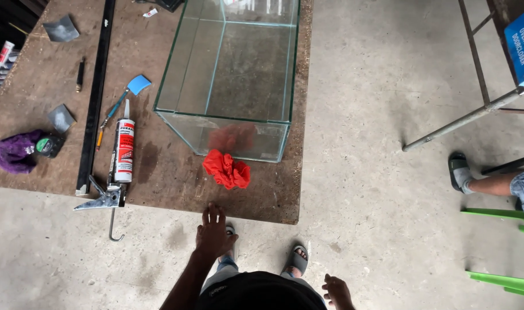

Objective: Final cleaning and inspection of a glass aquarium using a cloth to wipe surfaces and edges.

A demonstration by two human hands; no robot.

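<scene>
My left hand (213,231) reaches toward the near edge of a brown worktable (158,172), fingers spread and holding nothing. It is closest to a crumpled red cloth (227,170) lying in front of an open glass tank (233,74). My right hand (336,290) hangs low beside my body over the concrete floor, fingers loosely apart and empty. A white sealant tube in a metal caulking gun (117,166) lies left of the cloth, its hooked rod past the table edge.
A long black bar (95,92), a blue-bladed scraper (124,97), a purple rag (15,152) and grey sandpaper pieces (61,117) lie on the table's left. Another person's sandalled foot (460,171) and a green plastic chair (514,252) are at right, near a metal frame (474,115).
</scene>
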